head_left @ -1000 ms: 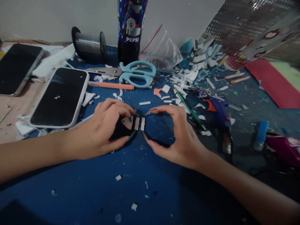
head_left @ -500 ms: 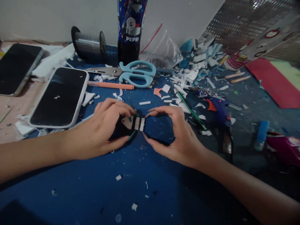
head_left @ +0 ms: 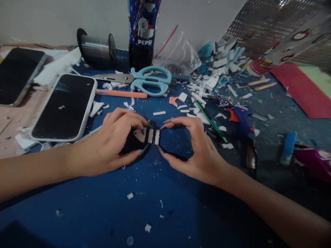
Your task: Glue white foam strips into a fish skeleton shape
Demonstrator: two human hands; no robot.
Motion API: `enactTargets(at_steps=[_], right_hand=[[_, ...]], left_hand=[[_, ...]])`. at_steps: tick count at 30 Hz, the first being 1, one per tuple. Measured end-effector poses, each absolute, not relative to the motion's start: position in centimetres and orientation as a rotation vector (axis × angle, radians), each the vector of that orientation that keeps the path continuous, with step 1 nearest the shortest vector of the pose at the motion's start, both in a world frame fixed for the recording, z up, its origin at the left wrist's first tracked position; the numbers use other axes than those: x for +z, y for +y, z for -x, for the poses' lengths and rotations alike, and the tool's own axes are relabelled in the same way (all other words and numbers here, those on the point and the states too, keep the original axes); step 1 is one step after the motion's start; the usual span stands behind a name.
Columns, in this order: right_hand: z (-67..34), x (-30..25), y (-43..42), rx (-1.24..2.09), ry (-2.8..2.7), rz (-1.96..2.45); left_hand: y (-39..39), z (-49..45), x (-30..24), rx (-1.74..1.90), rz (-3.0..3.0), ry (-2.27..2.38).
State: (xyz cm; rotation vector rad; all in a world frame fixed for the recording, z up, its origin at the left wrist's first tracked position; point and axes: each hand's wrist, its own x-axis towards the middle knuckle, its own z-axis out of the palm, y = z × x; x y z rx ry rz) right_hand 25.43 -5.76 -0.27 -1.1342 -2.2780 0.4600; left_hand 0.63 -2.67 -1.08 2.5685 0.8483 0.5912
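Note:
Three small white pieces lie in a row on the blue table: a rounded triangular piece (head_left: 139, 135) with a small dark dot, a middle strip (head_left: 150, 135) and a right-hand strip (head_left: 157, 137). My left hand (head_left: 113, 139) arches over the triangular piece, its thumb and finger nails at the two ends of the middle strip. My right hand (head_left: 192, 146) curves in from the other side, with thumb and forefinger nails at the two ends of the right-hand strip. A narrow dark gap separates the strips. The palm side of my left hand is hidden.
Behind the hands lie blue-handled scissors (head_left: 151, 81), an orange pen (head_left: 121, 93) and a white-edged phone (head_left: 64, 106). A Pepsi bottle (head_left: 141, 41) stands by the wall. To the right are a green pencil (head_left: 210, 120), a blue glue gun (head_left: 243, 120) and heaped white scraps (head_left: 222, 63).
Both hands and the white pieces hold almost the same positions. The whole view has shifted very slightly.

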Motion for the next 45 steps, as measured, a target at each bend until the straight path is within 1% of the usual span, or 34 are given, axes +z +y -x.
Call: enactTargets(at_steps=[27,45], right_hand=[[-25.53,-0.41,-5.77,0.476,-2.273,1.140],[-25.37,-0.15,-5.94,0.414,-2.312,1.114]], left_hand=[[-2.70,-0.68,-1.02,0.567,-2.567,0.850],[-2.66,-0.61,-1.28,0.586,-2.590,0.834]])
